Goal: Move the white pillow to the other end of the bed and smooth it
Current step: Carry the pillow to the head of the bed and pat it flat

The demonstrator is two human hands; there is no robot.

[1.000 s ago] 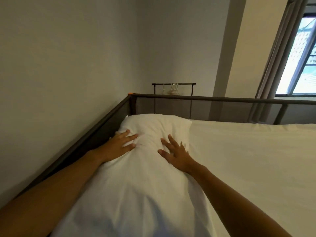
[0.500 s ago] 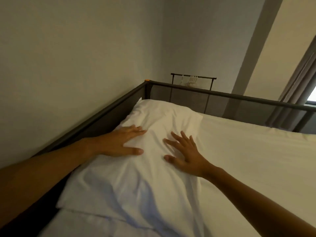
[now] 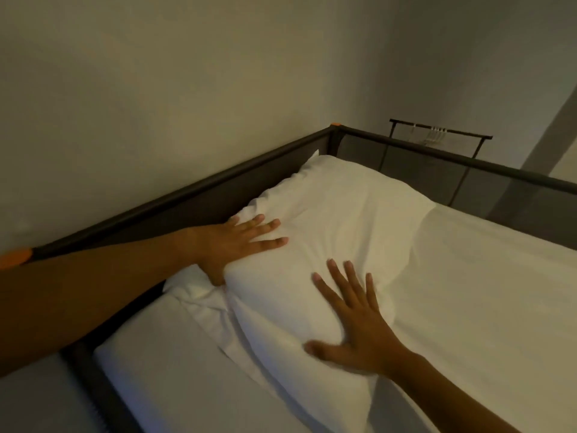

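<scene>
The white pillow (image 3: 337,220) lies lengthways in the far left corner of the bed (image 3: 484,292), which has a white sheet. Its far end reaches the corner of the frame; its near end is creased and folds down onto the sheet. My left hand (image 3: 237,242) rests flat on the pillow's left side, fingers spread, thumb tucked down at the pillow's edge. My right hand (image 3: 356,320) presses flat on the near right part of the pillow, fingers apart. Neither hand grips anything.
A dark metal bed frame (image 3: 218,189) with mesh panels runs along the left side and the far end, tight against a pale wall. Orange caps (image 3: 17,257) sit on its corners. A dark clothes rail (image 3: 440,135) with white hangers stands behind the far end.
Both hands have slid back toward me along the pillow, the right hand furthest. The view has swung left and down, so the window and curtain are out of sight.
</scene>
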